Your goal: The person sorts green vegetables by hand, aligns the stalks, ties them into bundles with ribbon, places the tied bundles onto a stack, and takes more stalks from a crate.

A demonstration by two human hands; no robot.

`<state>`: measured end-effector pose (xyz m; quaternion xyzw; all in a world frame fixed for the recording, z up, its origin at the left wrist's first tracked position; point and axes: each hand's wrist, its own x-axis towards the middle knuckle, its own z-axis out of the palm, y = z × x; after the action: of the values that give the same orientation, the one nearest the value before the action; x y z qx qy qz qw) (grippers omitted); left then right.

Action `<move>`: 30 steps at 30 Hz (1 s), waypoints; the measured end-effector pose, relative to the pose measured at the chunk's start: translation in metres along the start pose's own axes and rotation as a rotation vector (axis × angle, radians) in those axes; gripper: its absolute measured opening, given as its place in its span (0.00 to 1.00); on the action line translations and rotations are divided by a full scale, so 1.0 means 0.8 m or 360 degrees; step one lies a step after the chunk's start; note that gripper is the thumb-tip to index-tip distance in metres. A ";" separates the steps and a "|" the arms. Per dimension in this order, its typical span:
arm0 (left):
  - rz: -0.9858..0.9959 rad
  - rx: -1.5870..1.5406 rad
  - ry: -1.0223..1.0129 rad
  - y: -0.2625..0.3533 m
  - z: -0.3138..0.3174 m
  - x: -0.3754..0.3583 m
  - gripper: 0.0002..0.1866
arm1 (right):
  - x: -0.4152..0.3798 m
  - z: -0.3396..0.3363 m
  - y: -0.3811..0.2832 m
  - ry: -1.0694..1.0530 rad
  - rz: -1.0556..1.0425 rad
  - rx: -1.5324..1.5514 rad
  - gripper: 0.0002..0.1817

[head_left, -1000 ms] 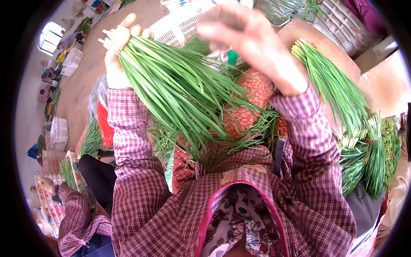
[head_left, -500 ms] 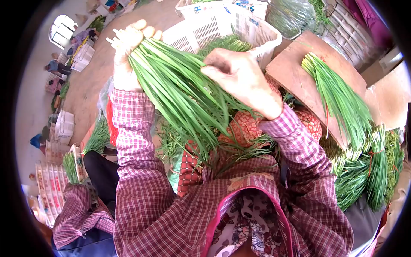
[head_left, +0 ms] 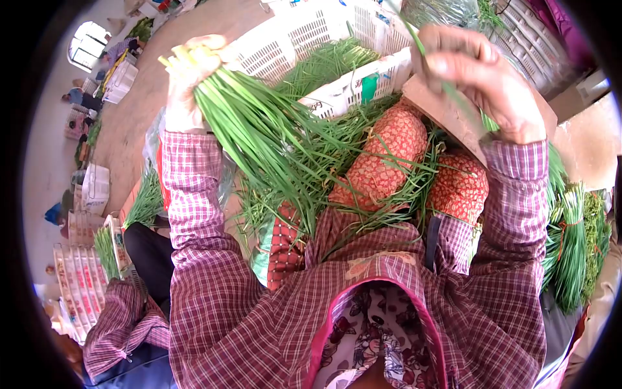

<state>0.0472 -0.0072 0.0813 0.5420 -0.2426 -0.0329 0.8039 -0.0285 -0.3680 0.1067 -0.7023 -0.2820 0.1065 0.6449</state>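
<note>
At the upper left, my left hand (head_left: 192,84) is wrapped round the pale ends of a bunch of garlic chives (head_left: 259,123), whose green leaves hang down to the right. My right hand (head_left: 486,81), raised at the upper right, pinches a chive leaf (head_left: 418,40); it is slightly blurred. Beneath that hand lies a wooden board (head_left: 447,120), partly hidden. Loose chive leaves (head_left: 363,139) are strewn over my lap and over the red patterned cloth (head_left: 389,152) on my legs.
A white plastic basket (head_left: 278,48) with chives in it stands ahead. Tied chive bundles (head_left: 570,259) lie at the right. More crates (head_left: 97,188) stand along the left, with people (head_left: 84,98) farther back.
My right hand has moved from beside the bunch up and to the right, carrying a leaf away. My left hand keeps its hold and has shifted only slightly.
</note>
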 end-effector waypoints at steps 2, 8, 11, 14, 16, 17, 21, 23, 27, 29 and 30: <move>0.0176 -0.0303 -0.0043 -0.005 -0.012 0.003 0.17 | -0.012 0.017 0.004 -0.0200 0.0140 -0.0149 0.16; 0.0405 -0.0227 -0.0022 0.008 -0.009 0.002 0.17 | 0.042 0.099 0.116 0.0267 -0.0157 -0.0431 0.16; 0.0475 -0.0215 -0.0097 0.012 -0.015 0.005 0.17 | 0.058 0.124 0.143 0.0425 -0.0149 -0.0533 0.17; 0.0515 -0.0187 -0.0120 0.013 -0.012 0.007 0.16 | 0.070 0.142 0.143 0.0549 -0.0177 -0.0482 0.19; 0.0528 -0.0197 -0.0139 0.012 -0.008 0.008 0.16 | 0.077 0.147 0.135 0.0602 -0.0074 -0.0468 0.20; 0.0524 -0.0207 -0.0151 0.013 -0.006 0.006 0.16 | 0.082 0.151 0.137 0.0602 -0.0077 -0.0470 0.20; 0.0519 -0.0215 -0.0216 0.013 -0.003 0.009 0.17 | 0.095 0.159 0.150 0.0701 -0.0064 -0.0167 0.18; 0.0467 -0.0237 -0.0186 0.014 0.002 0.007 0.18 | 0.094 0.152 0.154 0.0678 -0.0188 -0.0081 0.16; 0.0418 -0.0074 -0.0113 0.019 0.014 0.005 0.15 | 0.062 0.107 0.099 0.0059 0.0036 0.0218 0.14; 0.0362 0.0399 0.0006 0.020 0.022 0.000 0.13 | 0.045 0.084 0.079 -0.0059 0.0169 0.0159 0.11; 0.0386 0.0519 -0.0035 0.012 0.017 0.000 0.13 | 0.036 0.075 0.073 -0.0055 0.0162 0.0105 0.10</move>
<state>0.0394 -0.0151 0.0938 0.6315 -0.3169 0.0981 0.7008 -0.0202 -0.3026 0.0476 -0.6921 -0.2534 0.1606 0.6565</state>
